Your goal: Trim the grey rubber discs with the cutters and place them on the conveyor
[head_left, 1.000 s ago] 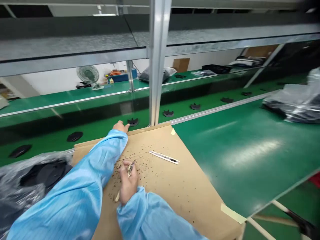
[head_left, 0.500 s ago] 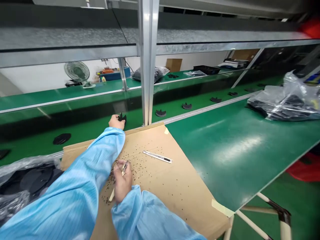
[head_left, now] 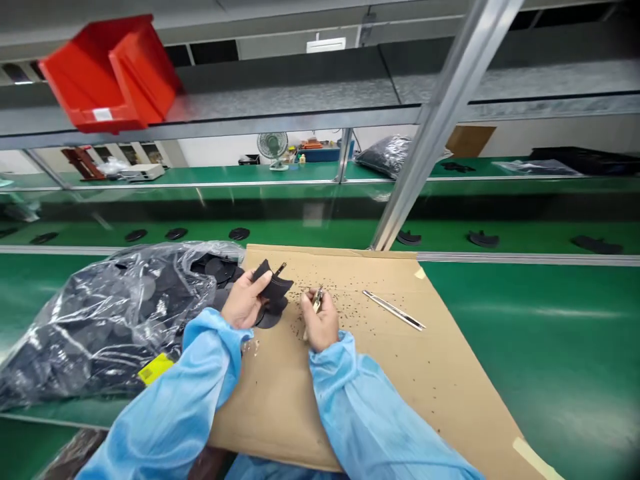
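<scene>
Black part (head_left: 277, 289) is gripped by left hand (head_left: 243, 301) over cardboard (head_left: 370, 390), just right of bag (head_left: 120, 320). Small tool (head_left: 317, 300) is held in right hand (head_left: 321, 325), apart from part. Part should be firmly pinched, left hand clear of tool tip; knife (head_left: 394, 311), farther right, should be avoided.

Black parts (head_left: 483, 239) lining a green belt (head_left: 320, 235) show a factory.
</scene>
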`<state>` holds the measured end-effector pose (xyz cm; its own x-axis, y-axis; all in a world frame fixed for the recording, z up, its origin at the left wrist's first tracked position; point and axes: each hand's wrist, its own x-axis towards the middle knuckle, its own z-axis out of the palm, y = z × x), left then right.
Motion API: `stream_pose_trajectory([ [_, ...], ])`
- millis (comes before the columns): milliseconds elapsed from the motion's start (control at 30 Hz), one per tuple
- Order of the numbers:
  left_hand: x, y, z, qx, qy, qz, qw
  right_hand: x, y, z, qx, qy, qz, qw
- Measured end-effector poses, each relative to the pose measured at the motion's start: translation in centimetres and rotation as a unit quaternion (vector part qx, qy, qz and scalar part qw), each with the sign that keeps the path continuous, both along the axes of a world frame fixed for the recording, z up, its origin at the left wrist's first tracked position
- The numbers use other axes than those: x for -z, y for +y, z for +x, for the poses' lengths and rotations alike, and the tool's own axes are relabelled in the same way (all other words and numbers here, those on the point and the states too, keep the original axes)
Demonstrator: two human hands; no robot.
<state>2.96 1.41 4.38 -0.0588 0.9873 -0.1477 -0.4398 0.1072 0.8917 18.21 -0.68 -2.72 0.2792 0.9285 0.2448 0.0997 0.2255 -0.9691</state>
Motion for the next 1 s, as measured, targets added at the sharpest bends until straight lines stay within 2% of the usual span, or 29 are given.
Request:
stream_pose_trajectory([
  [100, 2.1, -1.8, -0.7, -0.016, -0.087, -0.025, 0.996, -0.3, -0.2, 0.5, -0.031, -0.128, 0.098, 0.986],
  [200, 3.9, -2.2, -0.8, -0.028, -0.138, -0.029, 0.990, -0.5, -0.6, 0.7, -0.062, -0.267, 0.146, 0.951],
  [367, 4.9, -2.2, -0.9, 0.006, -0.145, -0.043, 0.988, -0.5, -0.9, 0.6, -0.083, -0.400, 0.170, 0.897],
  [567, 4.9, -2.2, -0.8, 0.030, -0.156, -0.062, 0.985, -0.4, -0.7, 0.6, -0.068, -0.422, 0.166, 0.889],
  [800, 4.9, -2.3, -0.9, 0.044, -0.147, -0.067, 0.986, -0.5, -0.7, 0.6, -0.098, -0.424, 0.168, 0.885],
  [1000, 5.0, -2.3, -0.9, 0.045, -0.135, -0.054, 0.988, -0.3, -0.6, 0.9, -0.095, -0.470, 0.166, 0.862],
])
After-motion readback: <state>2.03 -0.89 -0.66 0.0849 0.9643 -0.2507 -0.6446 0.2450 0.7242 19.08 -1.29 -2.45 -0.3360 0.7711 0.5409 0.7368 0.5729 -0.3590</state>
